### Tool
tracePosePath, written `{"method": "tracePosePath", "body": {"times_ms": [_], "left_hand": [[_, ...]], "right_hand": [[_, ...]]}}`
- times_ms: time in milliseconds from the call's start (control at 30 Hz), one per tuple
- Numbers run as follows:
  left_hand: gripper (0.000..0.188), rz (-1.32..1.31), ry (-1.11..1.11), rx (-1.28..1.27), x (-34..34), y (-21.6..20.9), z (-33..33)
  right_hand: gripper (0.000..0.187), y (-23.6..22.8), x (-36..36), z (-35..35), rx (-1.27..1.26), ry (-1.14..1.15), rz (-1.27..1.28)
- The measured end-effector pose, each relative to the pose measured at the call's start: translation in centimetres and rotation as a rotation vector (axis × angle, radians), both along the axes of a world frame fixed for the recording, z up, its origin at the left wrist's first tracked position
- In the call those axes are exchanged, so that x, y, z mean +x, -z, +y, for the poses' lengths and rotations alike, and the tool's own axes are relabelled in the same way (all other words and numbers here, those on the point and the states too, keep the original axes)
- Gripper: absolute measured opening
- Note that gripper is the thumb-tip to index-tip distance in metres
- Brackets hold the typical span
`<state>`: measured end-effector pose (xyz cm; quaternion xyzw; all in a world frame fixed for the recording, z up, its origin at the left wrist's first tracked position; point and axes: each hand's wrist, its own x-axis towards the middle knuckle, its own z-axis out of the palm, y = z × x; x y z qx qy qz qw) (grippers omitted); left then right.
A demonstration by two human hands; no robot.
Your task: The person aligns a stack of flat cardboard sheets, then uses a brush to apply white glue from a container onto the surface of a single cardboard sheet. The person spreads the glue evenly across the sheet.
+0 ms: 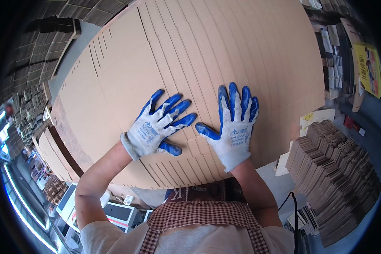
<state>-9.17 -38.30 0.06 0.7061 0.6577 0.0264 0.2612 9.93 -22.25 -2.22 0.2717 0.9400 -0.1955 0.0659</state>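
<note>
Overlapping brown cardboard sheets [258, 55] lie fanned out in front of me, their edges stepped in close parallel lines. Short slots are cut into the sheets' near edge and far left part. My left hand [158, 122], in a white work glove with blue-coated fingers, rests palm down on the sheets with its fingers spread. Beside it, my right hand [233, 125], gloved the same way, lies flat on the cardboard with its thumb stretched toward the left hand. Neither hand grips anything.
Tall stacks of folded cardboard [330, 173] stand at the right. More flat bundles [38, 46] are piled at the far left. A yellow printed box panel [367, 70] is at the far right. White-and-dark equipment [118, 213] sits at lower left, and a black cable [295, 211] hangs at lower right.
</note>
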Motion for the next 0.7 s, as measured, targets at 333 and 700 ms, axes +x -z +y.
{"method": "tracePosePath", "body": {"times_ms": [333,700], "left_hand": [[0.099,0.016,0.01,-0.006,0.1,-0.5,0.0],[0.105,-0.078,0.023,0.035,1.1,0.6,2.2]], "right_hand": [[0.099,-0.2,0.0,0.3,-0.06,0.007,0.034],[0.083,-0.5,0.4,0.9,-0.078,0.004,0.06]]}}
